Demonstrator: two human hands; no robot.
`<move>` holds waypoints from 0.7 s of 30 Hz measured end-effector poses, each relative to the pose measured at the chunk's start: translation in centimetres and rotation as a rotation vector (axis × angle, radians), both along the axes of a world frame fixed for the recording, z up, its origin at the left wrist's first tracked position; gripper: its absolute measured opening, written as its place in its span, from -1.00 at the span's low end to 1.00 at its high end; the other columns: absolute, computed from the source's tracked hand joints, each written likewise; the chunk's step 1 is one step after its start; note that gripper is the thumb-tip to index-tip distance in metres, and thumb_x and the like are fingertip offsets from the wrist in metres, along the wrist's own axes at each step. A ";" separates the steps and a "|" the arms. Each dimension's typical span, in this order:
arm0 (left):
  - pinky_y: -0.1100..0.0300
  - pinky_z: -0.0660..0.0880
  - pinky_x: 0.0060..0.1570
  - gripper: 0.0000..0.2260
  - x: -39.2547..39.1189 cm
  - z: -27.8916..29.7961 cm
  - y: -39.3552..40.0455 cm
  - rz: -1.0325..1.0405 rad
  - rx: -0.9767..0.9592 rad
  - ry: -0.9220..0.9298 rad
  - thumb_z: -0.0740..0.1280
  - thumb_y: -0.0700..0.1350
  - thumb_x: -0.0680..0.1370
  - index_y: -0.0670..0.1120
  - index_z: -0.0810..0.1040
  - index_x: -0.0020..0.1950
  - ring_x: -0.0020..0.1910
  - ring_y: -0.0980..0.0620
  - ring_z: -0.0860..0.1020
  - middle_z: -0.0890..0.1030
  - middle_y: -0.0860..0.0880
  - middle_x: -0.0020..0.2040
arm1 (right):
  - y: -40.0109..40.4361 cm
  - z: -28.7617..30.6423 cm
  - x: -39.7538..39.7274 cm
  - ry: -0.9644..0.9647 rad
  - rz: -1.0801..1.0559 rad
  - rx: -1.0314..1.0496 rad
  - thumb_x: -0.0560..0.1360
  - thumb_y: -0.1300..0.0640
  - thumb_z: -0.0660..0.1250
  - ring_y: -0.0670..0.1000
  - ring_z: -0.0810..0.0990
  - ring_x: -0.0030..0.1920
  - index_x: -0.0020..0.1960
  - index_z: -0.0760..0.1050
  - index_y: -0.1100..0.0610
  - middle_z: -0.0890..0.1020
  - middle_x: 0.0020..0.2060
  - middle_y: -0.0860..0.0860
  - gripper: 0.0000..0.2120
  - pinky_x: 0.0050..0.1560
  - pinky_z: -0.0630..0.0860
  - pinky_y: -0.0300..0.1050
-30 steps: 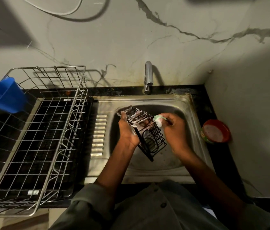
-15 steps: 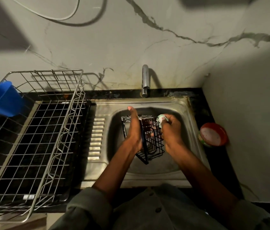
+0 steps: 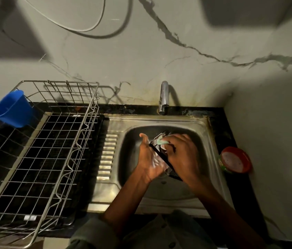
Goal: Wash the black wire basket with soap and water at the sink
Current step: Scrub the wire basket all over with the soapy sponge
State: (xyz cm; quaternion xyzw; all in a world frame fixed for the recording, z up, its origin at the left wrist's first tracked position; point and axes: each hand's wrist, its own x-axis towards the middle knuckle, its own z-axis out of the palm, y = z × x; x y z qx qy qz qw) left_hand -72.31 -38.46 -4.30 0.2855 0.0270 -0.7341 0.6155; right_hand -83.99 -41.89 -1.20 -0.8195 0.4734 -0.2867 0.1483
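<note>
Inside sink (image 3: 208,144): black wire basket (image 3: 161,155).

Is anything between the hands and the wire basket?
Only the scrub pad, pressed by the right hand onto the basket. The left hand holds the basket directly.

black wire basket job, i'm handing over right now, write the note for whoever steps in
Left hand: holds the black wire basket over the steel sink bowl, suds on the fingers.
Right hand: pinches a pale green scrub pad against the basket's upper end.
Chrome tap: no water seen running.
Done: soaping is under way.
Left: finish scrubbing, rinse.
</note>
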 end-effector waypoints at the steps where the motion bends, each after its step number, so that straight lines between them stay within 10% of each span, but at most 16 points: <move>1: -0.16 0.49 0.27 -0.08 0.1 -0.1 0.1 -0.008 -0.021 -0.001 0.02 0.55 0.54 -0.24 0.63 0.33 0.18 -0.22 0.60 0.66 -0.25 0.20 | -0.5 0.2 -0.2 0.005 -0.043 0.014 0.44 0.17 0.45 0.07 0.58 0.02 0.03 0.70 0.03 0.68 0.00 -0.02 -0.82 0.04 0.53 -0.03; 4: -0.19 0.44 0.27 -0.06 0.2 0.0 0.3 -0.025 -0.044 -0.030 0.01 0.59 0.51 -0.14 0.55 0.47 0.24 -0.26 0.57 0.59 -0.24 0.35 | -2.2 1.0 -1.0 0.066 -0.246 0.051 0.47 0.12 0.42 0.14 0.57 0.00 0.01 0.70 0.06 0.63 -0.02 0.05 -0.85 -0.03 0.50 -0.03; 9: -0.04 0.69 -0.14 -0.07 0.8 0.1 0.0 0.012 0.053 -0.064 -0.04 0.61 0.49 -0.13 0.63 0.31 -0.14 -0.14 0.73 0.72 -0.18 0.04 | 0.1 0.8 0.1 0.116 0.027 0.088 0.49 0.13 0.39 0.05 0.52 0.03 0.07 0.67 0.06 0.60 -0.03 -0.01 -0.82 -0.01 0.50 -0.07; 21: 0.14 0.67 -0.22 -0.08 1.9 -0.2 -0.1 -0.036 0.127 -0.158 0.02 0.65 0.42 -0.14 0.66 0.13 -0.19 -0.10 0.72 0.71 -0.16 -0.05 | 1.3 1.5 1.2 -0.077 0.253 0.279 0.47 0.13 0.47 -0.19 0.66 -0.04 0.08 0.66 -0.07 0.71 -0.05 -0.15 -0.80 0.01 0.63 -0.07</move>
